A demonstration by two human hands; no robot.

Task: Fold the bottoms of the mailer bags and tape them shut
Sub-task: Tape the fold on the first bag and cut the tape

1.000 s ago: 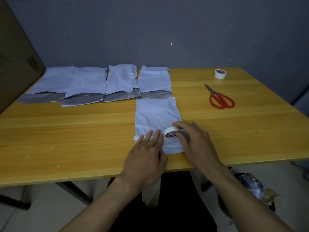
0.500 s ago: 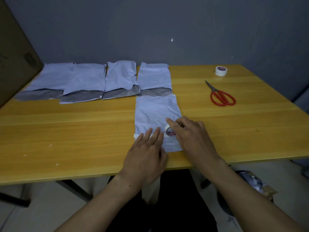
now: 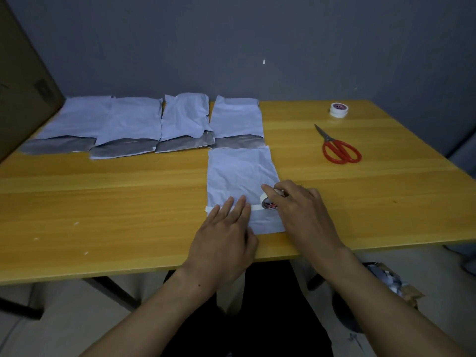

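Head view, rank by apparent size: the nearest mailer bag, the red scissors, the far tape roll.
1. Nearest mailer bag
2. Red scissors
3. Far tape roll; it lies farthest back, so it looks smaller still.

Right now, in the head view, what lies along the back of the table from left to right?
Cardboard box → row of four mailer bags → spare tape roll.

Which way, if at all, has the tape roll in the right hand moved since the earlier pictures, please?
Yes, slightly: the tape roll in the right hand has slid right along the mailer bag, towards its right edge.
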